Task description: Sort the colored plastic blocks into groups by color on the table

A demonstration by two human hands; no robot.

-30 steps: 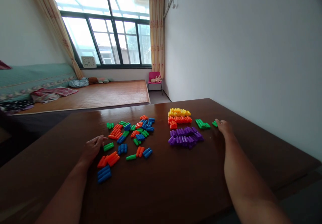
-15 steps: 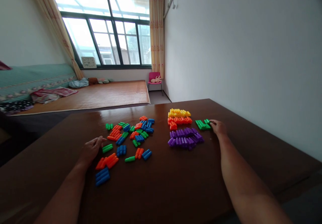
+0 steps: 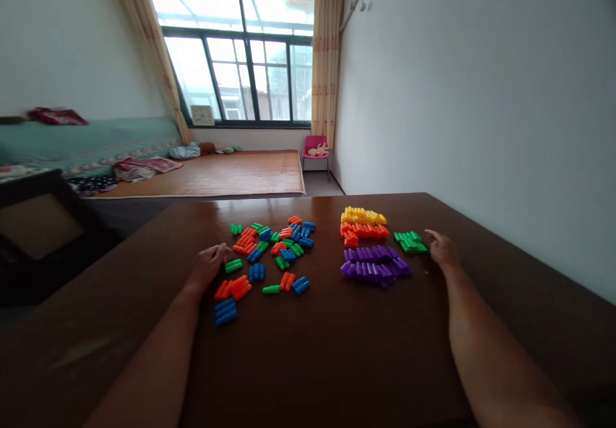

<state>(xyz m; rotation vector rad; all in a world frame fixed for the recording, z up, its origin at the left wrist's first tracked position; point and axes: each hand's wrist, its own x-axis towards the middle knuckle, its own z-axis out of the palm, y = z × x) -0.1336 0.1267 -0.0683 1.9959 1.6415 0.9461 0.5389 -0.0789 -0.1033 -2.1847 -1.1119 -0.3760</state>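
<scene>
My right hand (image 3: 443, 249) is at the right of the table, index finger stretched out and nothing in its grip. Just left of it lies a group of green ribbed plastic pieces (image 3: 410, 242). My left hand (image 3: 212, 260) rests on the table with its fingers loosely curled together, and no piece shows in it. Right beside its fingertips is a green plastic piece (image 3: 233, 265). Nearer to me, orange pieces (image 3: 233, 287) and a blue piece (image 3: 225, 312) lie by my left forearm. A mixed scatter of orange, green and blue pieces (image 3: 287, 255) spreads to its right.
Yellow pieces (image 3: 363, 215), orange pieces (image 3: 364, 231) and purple pieces (image 3: 375, 265) lie in rows by colour on the brown table (image 3: 327, 357). A wall (image 3: 481, 94) borders the right side. Beyond are a bed (image 3: 240, 171) and a pink chair (image 3: 316, 142).
My right hand has let go of a green piece, which now lies with the green group, and has drawn back to the right. The view has turned slightly left.
</scene>
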